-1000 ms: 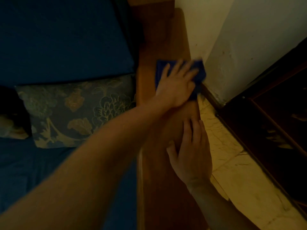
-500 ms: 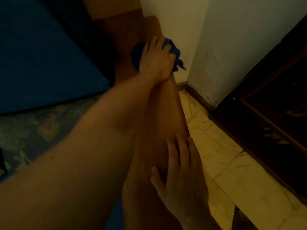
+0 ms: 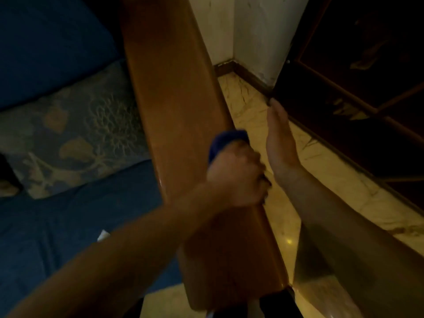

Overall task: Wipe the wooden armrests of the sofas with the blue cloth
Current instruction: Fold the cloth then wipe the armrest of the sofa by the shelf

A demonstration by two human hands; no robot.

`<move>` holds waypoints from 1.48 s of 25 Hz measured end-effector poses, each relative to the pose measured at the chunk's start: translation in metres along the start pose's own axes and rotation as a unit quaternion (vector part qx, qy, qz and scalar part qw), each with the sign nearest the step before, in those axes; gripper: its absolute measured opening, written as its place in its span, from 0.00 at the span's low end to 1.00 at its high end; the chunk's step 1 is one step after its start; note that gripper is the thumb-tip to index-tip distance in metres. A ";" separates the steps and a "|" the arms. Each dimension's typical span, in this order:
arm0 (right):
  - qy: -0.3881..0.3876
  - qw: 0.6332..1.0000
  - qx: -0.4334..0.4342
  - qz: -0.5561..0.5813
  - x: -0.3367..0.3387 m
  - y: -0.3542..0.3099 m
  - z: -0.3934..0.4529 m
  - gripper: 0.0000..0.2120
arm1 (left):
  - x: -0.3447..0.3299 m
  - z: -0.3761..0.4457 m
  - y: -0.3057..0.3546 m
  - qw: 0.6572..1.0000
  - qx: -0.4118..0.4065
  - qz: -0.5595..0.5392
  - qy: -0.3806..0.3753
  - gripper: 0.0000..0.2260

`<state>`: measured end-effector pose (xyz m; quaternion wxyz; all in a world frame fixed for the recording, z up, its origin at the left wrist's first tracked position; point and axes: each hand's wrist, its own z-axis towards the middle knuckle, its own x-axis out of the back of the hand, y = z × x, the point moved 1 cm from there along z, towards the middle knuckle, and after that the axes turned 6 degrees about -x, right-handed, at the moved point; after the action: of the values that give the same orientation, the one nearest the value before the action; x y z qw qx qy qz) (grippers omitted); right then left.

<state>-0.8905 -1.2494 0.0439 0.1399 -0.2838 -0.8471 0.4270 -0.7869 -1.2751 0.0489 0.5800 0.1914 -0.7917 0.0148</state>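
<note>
The wooden armrest (image 3: 174, 92) of the blue sofa (image 3: 57, 40) runs from the top middle down to the bottom of the view. My left hand (image 3: 238, 175) is curled round the bunched blue cloth (image 3: 226, 140) at the armrest's right edge, near its front half. My right hand (image 3: 278, 138) is off the wood, raised over the floor just right of the armrest, fingers straight and pointing away, holding nothing.
A patterned cushion (image 3: 73, 134) lies on the sofa seat left of the armrest. Pale marble floor (image 3: 325, 180) runs along the right. A white wall corner (image 3: 252, 31) and a dark wooden cabinet (image 3: 367, 88) stand beyond it.
My left hand has pulled the cloth back along the armrest from its far end toward me, now bunched in a fist. My right hand has lifted off the wood and moved right.
</note>
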 end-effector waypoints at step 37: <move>-0.063 0.623 0.337 -0.703 -0.054 0.071 -0.071 0.30 | 0.005 -0.042 -0.167 0.730 0.541 -0.312 0.276 0.28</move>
<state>-0.7879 -1.2023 0.0288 0.4297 0.4933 -0.5918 0.4709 -0.6962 -1.4208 0.0342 0.5434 0.6963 -0.3504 0.3116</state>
